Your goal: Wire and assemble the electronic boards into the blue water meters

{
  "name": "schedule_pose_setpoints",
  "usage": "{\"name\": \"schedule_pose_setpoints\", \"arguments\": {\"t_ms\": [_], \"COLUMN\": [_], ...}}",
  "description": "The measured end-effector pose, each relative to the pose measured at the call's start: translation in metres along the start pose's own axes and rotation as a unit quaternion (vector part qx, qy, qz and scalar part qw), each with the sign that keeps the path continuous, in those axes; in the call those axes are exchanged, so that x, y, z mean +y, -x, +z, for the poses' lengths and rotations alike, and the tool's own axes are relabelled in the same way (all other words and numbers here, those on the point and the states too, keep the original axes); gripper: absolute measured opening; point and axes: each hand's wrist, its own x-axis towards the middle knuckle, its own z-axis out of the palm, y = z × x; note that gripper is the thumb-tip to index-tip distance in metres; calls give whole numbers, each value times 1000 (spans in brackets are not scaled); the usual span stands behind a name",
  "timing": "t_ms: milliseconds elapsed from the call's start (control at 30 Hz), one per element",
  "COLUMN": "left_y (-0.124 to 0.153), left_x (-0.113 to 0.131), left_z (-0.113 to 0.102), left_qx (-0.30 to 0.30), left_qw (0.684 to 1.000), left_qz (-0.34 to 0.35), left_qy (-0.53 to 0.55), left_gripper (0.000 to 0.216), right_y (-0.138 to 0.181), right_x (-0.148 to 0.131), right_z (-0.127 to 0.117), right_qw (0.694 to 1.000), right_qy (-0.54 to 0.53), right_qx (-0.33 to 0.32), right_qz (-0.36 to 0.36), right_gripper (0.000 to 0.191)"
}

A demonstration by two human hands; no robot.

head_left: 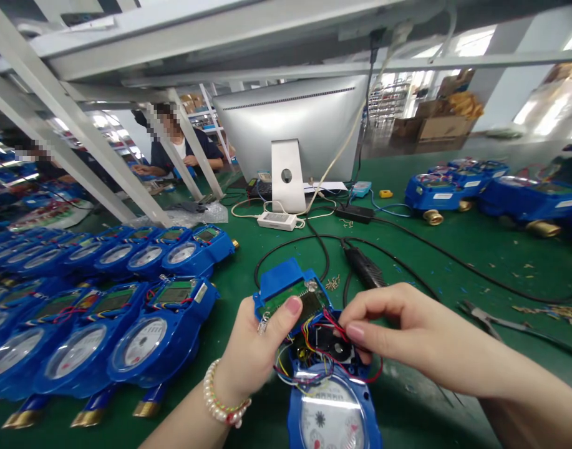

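Head view: one blue meter (372, 405) sits below and between the two hands, its single round dial (330, 408) nearest the wearer and its upper compartment open with several coloured wires showing, too tangled to count. The left hand (248, 355) grips one blue display housing (281, 279) just above that compartment, thumb pressed across its one circuit board (314, 304); one spiral ring sits on a finger and beaded bracelets (215, 399) circle the wrist. The right hand (398, 318) is nearly closed, thumb and forefinger pinching red wires (333, 319) at the compartment's edge. Just beyond the gap between the hands lies one small pile of screws (333, 282), with one black-handled tool (363, 265) beside it, past the right fingers. Right of the right hand are one pair of pliers (482, 315) and a second, larger screw pile (557, 313). Left of the left hand stand rows of blue meters (161, 343), too blurred to count fully, with three brass pipe ends (148, 406) under the front row. Farther beyond the hands are one monitor (290, 125), one white adapter (279, 220) and one black adapter (355, 214); two other people (204, 146) sit beyond the left hand.
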Motion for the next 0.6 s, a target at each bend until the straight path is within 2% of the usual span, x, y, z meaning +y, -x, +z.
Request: {"name": "schedule_pose_setpoints", "arguments": {"t_ms": [233,300,467,600], "left_y": [14,16,19,21], "left_x": [-18,-20,-16,-18], "left_z": [-5,-4,-4,-7], "left_qx": [-41,-39,-51,-40], "left_qw": [999,999,995,996], "left_qz": [10,22,50,47], "left_qy": [18,28,76,62], "left_gripper": [28,27,30,26], "right_y": [-4,-5,-7,-9], "right_x": [0,0,6,7], "right_z": [11,13,13,8], "right_qw": [998,1000,986,980], "right_qy": [61,23,-161,-197], "right_qx": [7,6,-30,-31], "right_qz": [13,14,12,13], "right_gripper": [17,17,21,21]}}
